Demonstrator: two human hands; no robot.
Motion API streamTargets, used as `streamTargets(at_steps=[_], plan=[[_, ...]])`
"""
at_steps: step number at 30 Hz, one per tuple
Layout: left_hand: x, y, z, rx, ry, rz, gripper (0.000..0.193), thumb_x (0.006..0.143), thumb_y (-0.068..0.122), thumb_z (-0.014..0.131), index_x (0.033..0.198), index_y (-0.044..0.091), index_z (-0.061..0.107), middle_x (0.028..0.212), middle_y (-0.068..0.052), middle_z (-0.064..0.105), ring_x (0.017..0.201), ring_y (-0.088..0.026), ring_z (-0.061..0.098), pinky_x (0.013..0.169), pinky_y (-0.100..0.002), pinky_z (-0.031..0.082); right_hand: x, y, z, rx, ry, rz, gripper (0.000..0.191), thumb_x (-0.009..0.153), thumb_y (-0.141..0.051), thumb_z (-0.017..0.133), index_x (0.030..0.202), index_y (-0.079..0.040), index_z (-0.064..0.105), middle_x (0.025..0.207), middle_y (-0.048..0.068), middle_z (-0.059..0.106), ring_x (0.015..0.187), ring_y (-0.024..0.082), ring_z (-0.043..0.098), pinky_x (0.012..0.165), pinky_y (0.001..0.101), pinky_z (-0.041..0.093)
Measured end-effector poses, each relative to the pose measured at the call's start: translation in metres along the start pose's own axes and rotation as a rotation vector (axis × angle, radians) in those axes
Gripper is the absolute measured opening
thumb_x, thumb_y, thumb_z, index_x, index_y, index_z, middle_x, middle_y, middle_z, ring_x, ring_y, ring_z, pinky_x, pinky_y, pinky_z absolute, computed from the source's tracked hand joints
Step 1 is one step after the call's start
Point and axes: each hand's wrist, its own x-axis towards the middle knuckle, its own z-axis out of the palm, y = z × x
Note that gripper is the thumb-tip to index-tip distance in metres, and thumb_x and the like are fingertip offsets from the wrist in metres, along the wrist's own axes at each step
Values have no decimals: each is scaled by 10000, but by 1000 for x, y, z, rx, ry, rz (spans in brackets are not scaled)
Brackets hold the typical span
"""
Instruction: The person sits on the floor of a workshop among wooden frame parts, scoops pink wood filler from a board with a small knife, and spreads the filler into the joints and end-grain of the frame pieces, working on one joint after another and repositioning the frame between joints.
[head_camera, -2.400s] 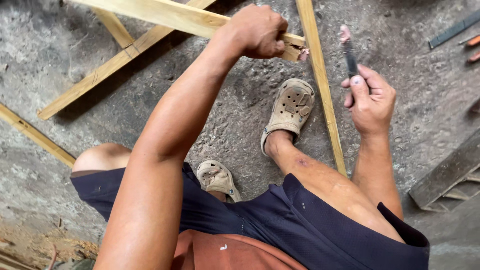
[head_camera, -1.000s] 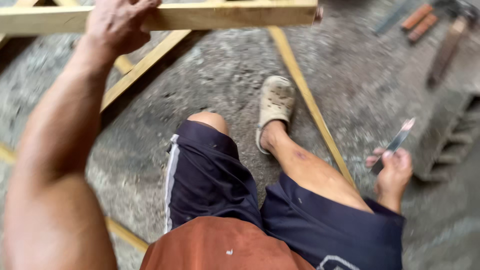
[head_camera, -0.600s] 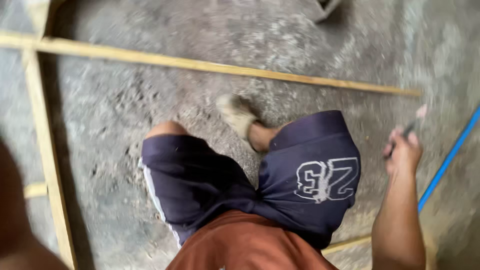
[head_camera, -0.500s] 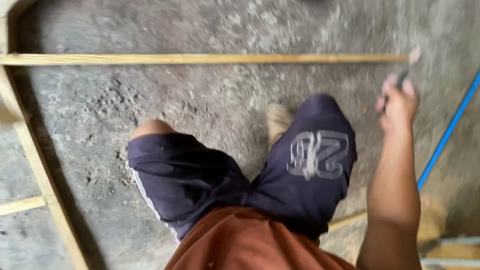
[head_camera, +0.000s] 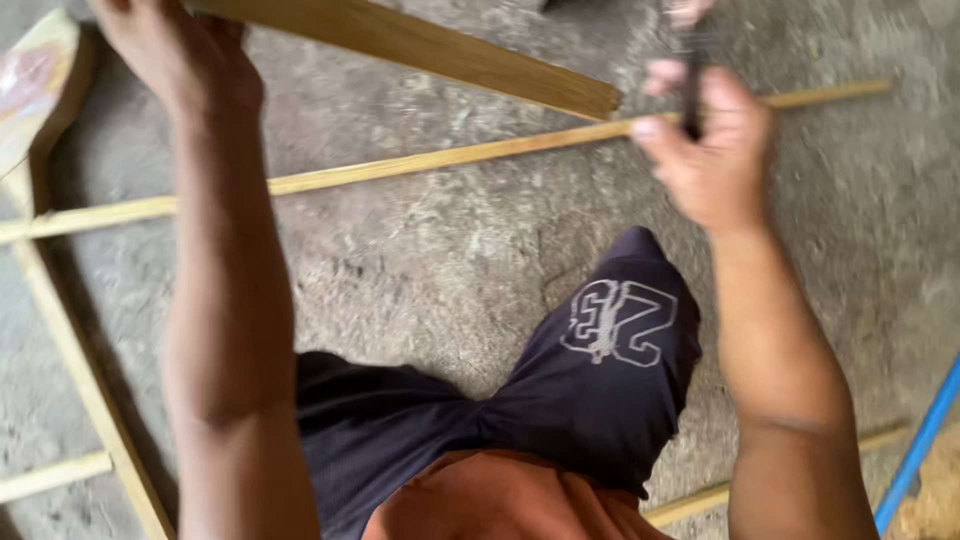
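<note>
Both my hands have risen to the top | left hand (head_camera: 175, 60) fingers wrap the wooden board (head_camera: 420, 45) | right hand (head_camera: 715, 150) fingers pinch a dark tool (head_camera: 692, 85) | floor slat (head_camera: 400, 168) beneath.

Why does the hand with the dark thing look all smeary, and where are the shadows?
In the head view, the right hand and the thin dark tool it grips are smeared by motion blur; the left hand on the pale wooden plank is slightly soft too. The light is even daylight, with only soft shadows on the rough grey concrete floor, no glare.
</note>
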Motion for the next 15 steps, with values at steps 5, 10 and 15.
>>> streamTargets(at_steps=[5, 10, 15], plan=[[-107, -158, 118, -210, -291, -383, 343, 898, 121, 728, 1158, 28, 525, 1043, -149, 630, 940, -279, 670, 709, -468, 657, 17, 129, -44, -646, -43, -336, 624, 799, -1, 914, 1344, 41, 613, 1368, 225, 640, 1244, 399, 652, 1064, 435, 535], [-186, -259, 188, -148, -297, -719, 202, 863, 94, 632, 987, -65, 614, 995, -212, 633, 835, -332, 747, 694, -425, 699, -7, 249, -108, -735, 50, -153, 490, 894, -60, 874, 1341, -6, 682, 1259, 196, 716, 1111, 379, 723, 959, 432, 564], [-240, -326, 240, 82, -355, -701, 463, 902, 344, 817, 1106, 31, 542, 1004, -179, 647, 767, -262, 652, 630, -370, 583, -32, 336, -181, -673, 134, 82, 315, 951, -100, 836, 1237, -21, 729, 1045, 192, 747, 941, 340, 742, 832, 408, 572]])
